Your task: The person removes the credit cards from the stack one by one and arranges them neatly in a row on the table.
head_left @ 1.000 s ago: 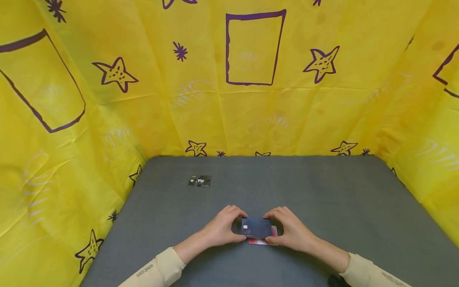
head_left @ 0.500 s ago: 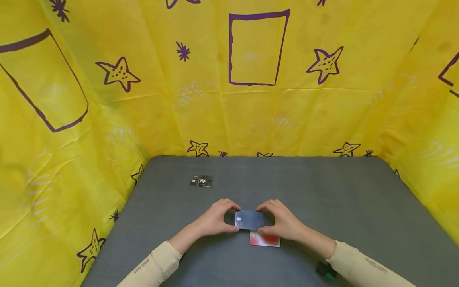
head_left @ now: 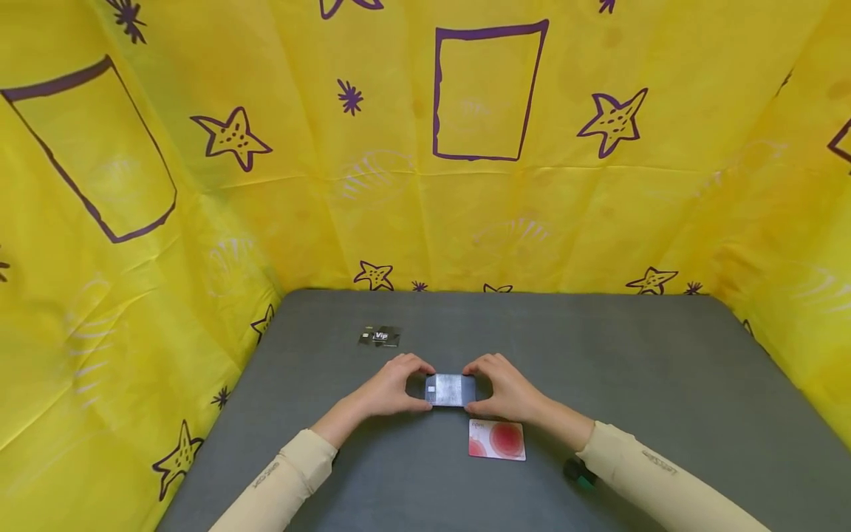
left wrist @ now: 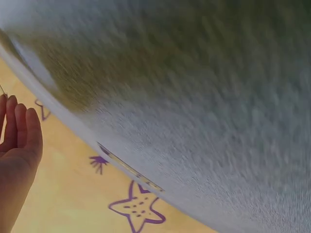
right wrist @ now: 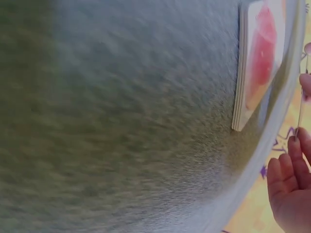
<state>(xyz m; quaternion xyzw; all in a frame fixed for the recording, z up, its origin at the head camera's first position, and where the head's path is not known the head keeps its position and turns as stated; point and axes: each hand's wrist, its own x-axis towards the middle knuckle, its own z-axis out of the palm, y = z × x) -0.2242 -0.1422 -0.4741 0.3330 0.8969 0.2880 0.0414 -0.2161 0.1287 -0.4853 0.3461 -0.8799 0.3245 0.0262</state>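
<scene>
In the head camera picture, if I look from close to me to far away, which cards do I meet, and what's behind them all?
Red-and-white card → blue-grey card, held between the left hand and the right hand → black Vip card → yellow cloth with drawings on it.

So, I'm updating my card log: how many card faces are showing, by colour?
Black card: 1
Blue card: 1
Red-and-white card: 1 (its edge looks layered; any cards underneath aren't counted)
Total: 3 faces
</scene>
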